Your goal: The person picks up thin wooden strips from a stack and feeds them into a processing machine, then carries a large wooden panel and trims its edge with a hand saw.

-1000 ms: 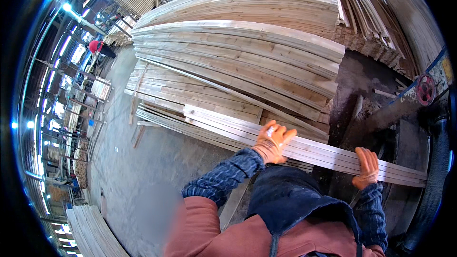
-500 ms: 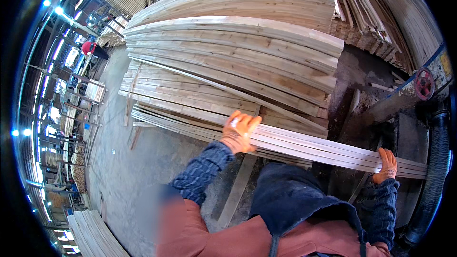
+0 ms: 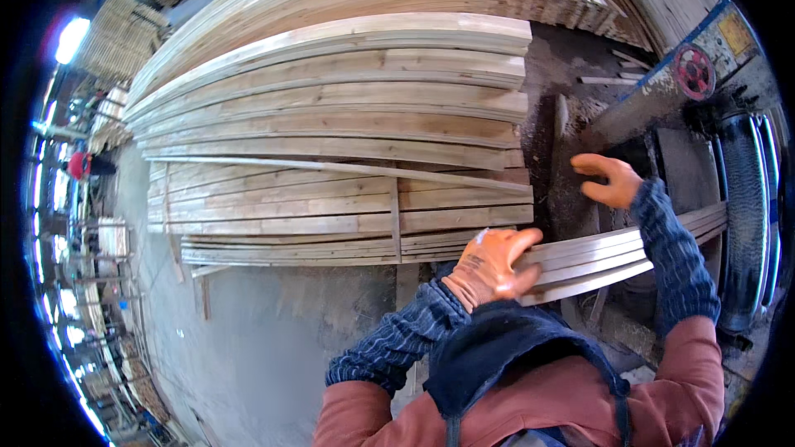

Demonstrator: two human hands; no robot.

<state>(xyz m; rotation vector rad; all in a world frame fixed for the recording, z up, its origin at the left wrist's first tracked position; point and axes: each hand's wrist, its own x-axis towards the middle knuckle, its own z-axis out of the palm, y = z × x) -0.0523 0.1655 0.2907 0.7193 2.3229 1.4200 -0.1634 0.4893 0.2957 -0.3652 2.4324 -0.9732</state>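
Observation:
Several long, pale wooden strips point(image 3: 588, 262) lie side by side in front of me on the right, the nearest one slightly fanned apart from the others. At their left end is my left hand point(image 3: 497, 263), in an orange glove, with fingers and thumb apart around the strip ends; whether it presses on them is hard to see. My right hand point(image 3: 610, 180), also gloved in orange, is raised off the strips on their far side. Its fingers are apart and it holds nothing. The right sleeve crosses over the strips and hides part of them.
A big stack of boards point(image 3: 331, 108) spans the far side, with a loose thin strip point(image 3: 348, 167) lying across it. On the right stand a machine with a red handwheel point(image 3: 694, 72) and a ribbed hose point(image 3: 743, 223). A person in red point(image 3: 80, 165) is far left.
My right hand has let go of the strips and moved up and left. The left hand has shifted right, to the strips' end, and its fingers have spread. The view has turned.

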